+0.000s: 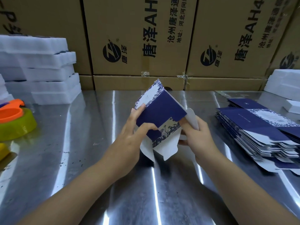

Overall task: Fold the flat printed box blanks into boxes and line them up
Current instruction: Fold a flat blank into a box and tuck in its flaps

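Two hands (129, 135) (198, 133) grip box (160, 111) above table (81, 159).

One view, head-worn wide-angle camera: looks forward and down across a shiny steel tabletop (73, 159), facing a wall of brown printed corrugated cartons (138, 21) that fills the upper frame. Close range: both forearms (84, 181) enter from the bottom corners, and the left hand (129, 137) and right hand (198, 135) meet at frame centre on a part-folded blue-and-white printed cardboard box (160, 109).
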